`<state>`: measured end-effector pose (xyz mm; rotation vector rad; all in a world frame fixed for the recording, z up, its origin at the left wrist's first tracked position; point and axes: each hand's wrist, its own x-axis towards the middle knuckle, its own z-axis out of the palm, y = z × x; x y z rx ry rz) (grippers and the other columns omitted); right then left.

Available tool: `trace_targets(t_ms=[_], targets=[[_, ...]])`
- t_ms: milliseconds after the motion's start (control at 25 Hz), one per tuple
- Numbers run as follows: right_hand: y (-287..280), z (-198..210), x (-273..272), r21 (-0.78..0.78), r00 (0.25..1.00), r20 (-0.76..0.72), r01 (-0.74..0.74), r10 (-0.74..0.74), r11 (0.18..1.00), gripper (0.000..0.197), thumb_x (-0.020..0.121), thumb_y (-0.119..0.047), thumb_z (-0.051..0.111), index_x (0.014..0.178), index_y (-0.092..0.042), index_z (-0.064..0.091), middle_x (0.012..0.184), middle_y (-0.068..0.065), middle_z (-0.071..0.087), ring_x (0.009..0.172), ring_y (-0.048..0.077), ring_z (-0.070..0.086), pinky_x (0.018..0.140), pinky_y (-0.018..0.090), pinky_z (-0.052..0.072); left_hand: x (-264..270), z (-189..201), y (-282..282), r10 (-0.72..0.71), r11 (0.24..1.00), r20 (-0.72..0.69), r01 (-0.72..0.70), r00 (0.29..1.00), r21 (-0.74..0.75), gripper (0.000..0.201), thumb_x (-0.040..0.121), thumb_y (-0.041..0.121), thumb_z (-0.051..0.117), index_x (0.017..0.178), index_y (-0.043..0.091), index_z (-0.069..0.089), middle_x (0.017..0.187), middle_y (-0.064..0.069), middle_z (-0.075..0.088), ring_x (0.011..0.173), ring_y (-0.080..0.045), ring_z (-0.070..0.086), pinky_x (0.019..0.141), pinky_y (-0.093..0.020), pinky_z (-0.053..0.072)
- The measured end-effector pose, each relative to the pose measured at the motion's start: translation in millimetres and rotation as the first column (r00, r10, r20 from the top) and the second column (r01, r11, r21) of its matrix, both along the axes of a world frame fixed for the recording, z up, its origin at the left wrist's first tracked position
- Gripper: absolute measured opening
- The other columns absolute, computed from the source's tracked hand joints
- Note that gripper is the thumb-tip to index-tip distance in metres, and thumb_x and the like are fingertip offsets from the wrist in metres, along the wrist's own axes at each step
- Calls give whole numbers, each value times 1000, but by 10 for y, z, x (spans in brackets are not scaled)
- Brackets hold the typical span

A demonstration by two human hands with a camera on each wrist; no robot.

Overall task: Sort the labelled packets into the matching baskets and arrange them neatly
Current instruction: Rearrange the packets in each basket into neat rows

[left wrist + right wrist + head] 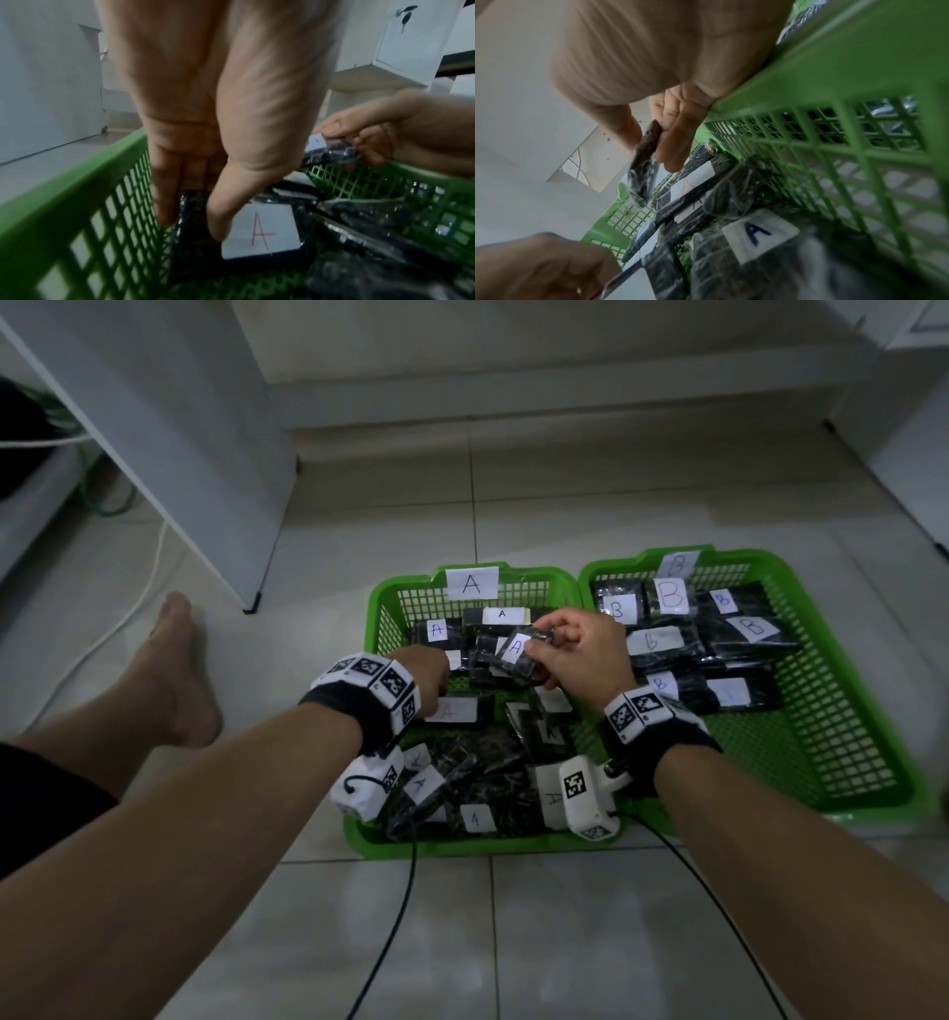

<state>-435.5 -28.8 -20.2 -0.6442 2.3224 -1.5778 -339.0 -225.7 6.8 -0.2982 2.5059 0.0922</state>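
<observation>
On the floor [565,916], two green baskets side by side: basket A [377,629] on the left, basket B [842,690] on the right. Sorting looks mostly done, judging by labels: every packet readable in basket A shows an A, every one in basket B a B, and no loose packets lie on the floor. What is left looks like tidying. The B packets [667,642] lie in rough rows toward the far end, the near part of that basket bare. The A packets at the far end form a row, but the near pile [482,778] in basket A is jumbled, packets overlapping at angles; some labels there are too blurred to read.

Right hand [580,654] hovers over the far half of basket A, fingers curled, thumb and fingers pinching a held packet [518,654] labelled A, lifted clear of the ones below and tilted. Right wrist view shows it edge-on between thumb and fingers.

Left hand [421,670] reaches down at the left side of basket A, close to its wall. Left wrist view: fingers straight and pointing down, thumb tip resting on the label edge of a flat packet [262,233] marked A in red; fingers go down at its far side next to the wall. Not closed round it; it looks like a nudge into line, or the beginning of a pick.
</observation>
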Motion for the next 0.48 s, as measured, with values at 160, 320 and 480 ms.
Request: trace_targets(t_ms=[160,320,480], targets=[[1,0,-9,-3,1000,-12,7,-7,1000,10,84,-8,78,92,-9,72,76,8,74,63,23,73,52,33,61,35,-15,87,-92,987,-221,59,971,-149,27,86,15,65,112,9,61,112,-10,63,103,-29,64,82,-37,55],[-6,6,7,-1,1000,12,-3,3,1000,12,84,-6,77,94,-7,72,76,10,73,61,24,73,50,34,61,60,-83,175,-222,966,-127,200,967,-162,25,83,17,70,106,11,62,107,-9,64,100,-29,65,80,-38,56],[-5,26,8,14,1000,17,-1,1,1000,13,84,-5,77,95,-7,71,75,8,73,59,20,73,48,31,59,29,-107,159,-244,955,-20,237,970,-177,26,84,24,74,85,14,50,84,-4,54,91,-28,64,67,-31,44]])
